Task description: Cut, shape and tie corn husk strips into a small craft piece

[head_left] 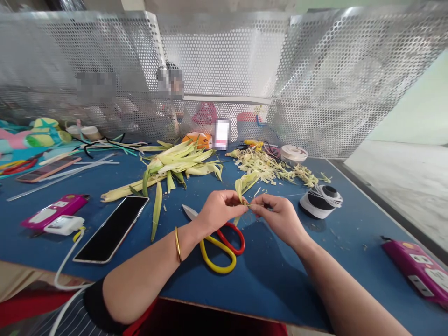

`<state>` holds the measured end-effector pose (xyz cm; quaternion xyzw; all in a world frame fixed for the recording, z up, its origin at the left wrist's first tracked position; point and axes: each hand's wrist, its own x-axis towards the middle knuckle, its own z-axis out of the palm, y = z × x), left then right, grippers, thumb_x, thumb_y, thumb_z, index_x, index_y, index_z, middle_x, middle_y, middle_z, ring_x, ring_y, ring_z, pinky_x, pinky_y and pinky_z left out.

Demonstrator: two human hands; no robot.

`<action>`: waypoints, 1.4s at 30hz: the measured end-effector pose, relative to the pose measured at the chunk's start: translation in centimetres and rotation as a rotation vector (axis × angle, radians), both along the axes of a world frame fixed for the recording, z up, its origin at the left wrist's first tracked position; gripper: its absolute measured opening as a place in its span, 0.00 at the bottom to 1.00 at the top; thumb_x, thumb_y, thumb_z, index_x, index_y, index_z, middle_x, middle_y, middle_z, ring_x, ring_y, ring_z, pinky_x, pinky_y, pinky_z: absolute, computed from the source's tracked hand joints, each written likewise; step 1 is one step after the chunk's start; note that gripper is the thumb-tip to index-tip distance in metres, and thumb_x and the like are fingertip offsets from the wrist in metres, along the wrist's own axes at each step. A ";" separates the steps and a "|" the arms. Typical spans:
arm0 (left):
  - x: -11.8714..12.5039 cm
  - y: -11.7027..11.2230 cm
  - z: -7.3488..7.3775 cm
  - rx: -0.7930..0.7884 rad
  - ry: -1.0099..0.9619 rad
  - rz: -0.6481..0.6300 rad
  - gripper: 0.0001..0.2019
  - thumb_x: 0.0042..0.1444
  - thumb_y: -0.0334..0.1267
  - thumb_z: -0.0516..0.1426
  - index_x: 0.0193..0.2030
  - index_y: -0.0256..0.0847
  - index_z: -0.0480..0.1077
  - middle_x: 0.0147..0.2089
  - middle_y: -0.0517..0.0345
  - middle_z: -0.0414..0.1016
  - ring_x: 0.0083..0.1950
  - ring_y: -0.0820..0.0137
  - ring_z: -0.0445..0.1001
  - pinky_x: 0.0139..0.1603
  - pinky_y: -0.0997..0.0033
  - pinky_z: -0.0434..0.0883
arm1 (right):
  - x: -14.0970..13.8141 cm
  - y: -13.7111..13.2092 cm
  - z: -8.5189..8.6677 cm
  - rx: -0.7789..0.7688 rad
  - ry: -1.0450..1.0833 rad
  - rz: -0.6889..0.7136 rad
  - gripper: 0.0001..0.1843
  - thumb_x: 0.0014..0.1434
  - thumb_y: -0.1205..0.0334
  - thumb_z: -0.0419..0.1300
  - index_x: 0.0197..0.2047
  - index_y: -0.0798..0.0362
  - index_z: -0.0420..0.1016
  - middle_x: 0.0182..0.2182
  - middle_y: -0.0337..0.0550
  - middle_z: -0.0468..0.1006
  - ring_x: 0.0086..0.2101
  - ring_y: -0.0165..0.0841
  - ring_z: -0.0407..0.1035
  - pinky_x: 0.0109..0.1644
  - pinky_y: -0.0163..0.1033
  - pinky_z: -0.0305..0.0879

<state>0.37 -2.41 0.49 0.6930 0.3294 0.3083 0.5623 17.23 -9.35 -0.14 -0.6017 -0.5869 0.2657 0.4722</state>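
The left hand [224,207] pinches a folded husk [247,183] between thumb and fingers, up over the middle of the desk [350,261]. The right hand [278,214] is just beside it. Its grip is pressed together at the tips, and it looks to be pinching the thin end of a thread [289,194]. The thread runs back toward the spool [320,203] on the right.

I think the step now is tying the husk with thread. That calls for the left grip to hold firm and the right to pull the thread snug, but not so hard that the husk rips.

The scissors [221,246] lie under the left hand, a bit open. Big leaves [178,161] sit in a pile behind, and small scraps [259,165] lie in a heap to their right.

At the back right is a round white dish [294,153]. At the back left is a small tub [91,132]. I can't tell what is in either one.
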 end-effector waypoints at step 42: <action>0.3 0.8 -1.2 -0.837 -0.275 0.106 0.02 0.52 0.30 0.62 0.31 0.33 0.76 0.32 0.52 0.81 0.32 0.72 0.78 0.35 0.76 0.75 | 4.4 2.0 -2.2 0.016 -0.609 -0.380 0.06 0.64 0.62 0.48 0.37 0.49 0.64 0.30 0.41 0.78 0.31 0.36 0.72 0.35 0.37 0.60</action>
